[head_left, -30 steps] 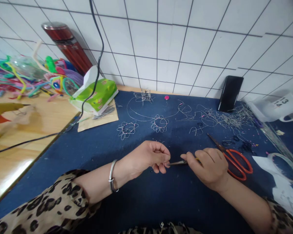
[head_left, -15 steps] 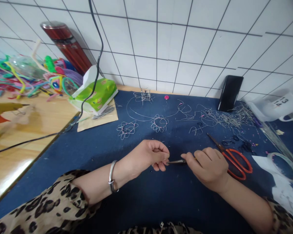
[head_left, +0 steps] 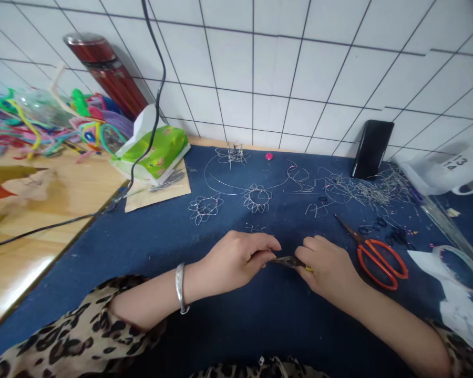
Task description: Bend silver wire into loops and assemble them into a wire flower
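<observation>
Currently the right hand [head_left: 327, 265] is closed around a pair of pliers [head_left: 287, 261], a bit of yellow handle showing by its fingers and the nose pointing left. The nose ends at the thumb of the left hand [head_left: 236, 260], whose thumb and forefinger bend toward each other with a narrow gap visible at the tips; I cannot tell whether it grips anything small. Both hands and the pliers are over the near middle of a blue cloth [head_left: 236, 336]. Small wire scraps [head_left: 255, 228] lie just to the far side of the left hand, and farther off lie two wire flowers [head_left: 202, 214], side by side and apart. To the right, orange-handled scissors [head_left: 363, 243] rest near the right hand, and at the far right a wire tangle [head_left: 372, 191] spreads by a phone [head_left: 372, 149] leaning on the wall [head_left: 276, 63]
</observation>
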Available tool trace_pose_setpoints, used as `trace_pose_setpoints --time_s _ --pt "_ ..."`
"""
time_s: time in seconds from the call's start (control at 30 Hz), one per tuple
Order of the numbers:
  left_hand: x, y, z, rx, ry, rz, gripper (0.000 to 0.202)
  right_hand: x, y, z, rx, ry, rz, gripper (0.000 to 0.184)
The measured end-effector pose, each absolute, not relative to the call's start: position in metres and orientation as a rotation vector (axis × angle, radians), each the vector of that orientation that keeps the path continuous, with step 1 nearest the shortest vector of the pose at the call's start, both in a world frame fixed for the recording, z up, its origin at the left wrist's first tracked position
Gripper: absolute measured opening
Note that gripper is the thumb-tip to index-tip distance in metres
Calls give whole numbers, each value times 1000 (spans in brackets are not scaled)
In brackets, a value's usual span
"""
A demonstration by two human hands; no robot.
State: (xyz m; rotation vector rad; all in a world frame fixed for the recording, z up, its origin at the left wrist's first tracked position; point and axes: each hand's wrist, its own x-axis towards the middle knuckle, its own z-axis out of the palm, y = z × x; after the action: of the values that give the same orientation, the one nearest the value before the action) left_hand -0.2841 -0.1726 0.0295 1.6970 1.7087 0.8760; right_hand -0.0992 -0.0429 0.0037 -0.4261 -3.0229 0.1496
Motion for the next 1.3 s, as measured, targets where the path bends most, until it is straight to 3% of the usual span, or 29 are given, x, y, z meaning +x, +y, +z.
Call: trace_pose_setpoints --time_s 0.17,0.37,0.7,1.0,1.3 --pt "-288 -174 23 2057 1638 812 21 -99 -42 4 -471 -3092 388 19" --pt "-286 -176 23 2138 1604 817 22 -98 -41 4 -474 -3108 443 20" --pt "-290 -165 18 1016 1537 984 14 -101 -36 -3 -441 -2863 -77 15" --pt "-287 -163 16 672 1393 1012 14 -96 -37 2 -157 -2633 -508 12" --pt "-282 -164 13 602 1333 1032 16 -95 -42 3 -53 -2514 -558 19"
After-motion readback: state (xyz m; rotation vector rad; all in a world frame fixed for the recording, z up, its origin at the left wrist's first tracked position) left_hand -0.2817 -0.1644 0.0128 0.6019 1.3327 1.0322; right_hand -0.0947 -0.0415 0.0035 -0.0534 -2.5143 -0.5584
